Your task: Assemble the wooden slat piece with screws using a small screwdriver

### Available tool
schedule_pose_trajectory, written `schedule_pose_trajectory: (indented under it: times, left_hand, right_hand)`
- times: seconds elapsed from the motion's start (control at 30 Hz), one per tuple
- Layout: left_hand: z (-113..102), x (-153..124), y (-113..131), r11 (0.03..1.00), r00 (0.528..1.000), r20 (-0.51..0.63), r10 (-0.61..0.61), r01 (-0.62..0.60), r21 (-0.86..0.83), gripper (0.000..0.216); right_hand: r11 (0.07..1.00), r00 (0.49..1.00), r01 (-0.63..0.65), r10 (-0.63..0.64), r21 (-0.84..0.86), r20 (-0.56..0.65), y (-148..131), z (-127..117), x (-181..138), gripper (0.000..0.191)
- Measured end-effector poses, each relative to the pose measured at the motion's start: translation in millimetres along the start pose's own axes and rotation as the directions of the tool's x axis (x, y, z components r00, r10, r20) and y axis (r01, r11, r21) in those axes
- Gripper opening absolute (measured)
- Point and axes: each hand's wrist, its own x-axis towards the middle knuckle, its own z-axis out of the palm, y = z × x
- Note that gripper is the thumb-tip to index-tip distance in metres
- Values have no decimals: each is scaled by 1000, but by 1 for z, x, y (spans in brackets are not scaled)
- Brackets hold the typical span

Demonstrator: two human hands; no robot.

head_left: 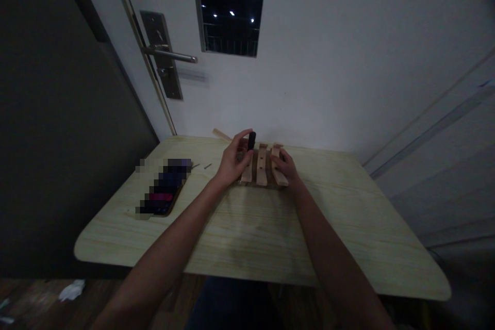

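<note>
My left hand (231, 163) is closed around an upright black-handled tool (251, 140), possibly a screwdriver; its lower end is hidden. The thumb of this hand lies by the left slat of a small wooden slatted piece (262, 167). That piece has three pale, shaped slats over darker wood, with small dark holes in the middle slat. My right hand (287, 167) grips its right side, thumb on the right slat and the other fingers mostly out of sight.
A phone (164, 191), partly pixelated, lies on the left of the pale wooden table (340, 216). Beside it are thin screws or nails (208, 166). Behind my left hand is a loose wooden strip (221, 134). A white door (317, 62) with a metal handle (174, 55) stands behind.
</note>
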Motion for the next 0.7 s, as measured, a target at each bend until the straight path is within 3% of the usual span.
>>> schedule_pose_trajectory:
  times: [0.13, 0.4, 0.7]
  left_hand:
    - [-2, -1, 5, 999, 997, 74, 21, -23, 25, 47]
    - [-6, 7, 8, 974, 991, 52, 125, -133, 183, 45]
    - [-5, 6, 16, 997, 999, 37, -24, 21, 80, 45]
  right_hand:
    - [1000, 1000, -2, 2, -1, 1, 0, -1, 1, 31]
    - [1000, 1000, 6, -6, -5, 16, -1, 0, 1, 33]
    - [1000, 1000, 10, -10, -20, 5, -2, 1, -1, 34]
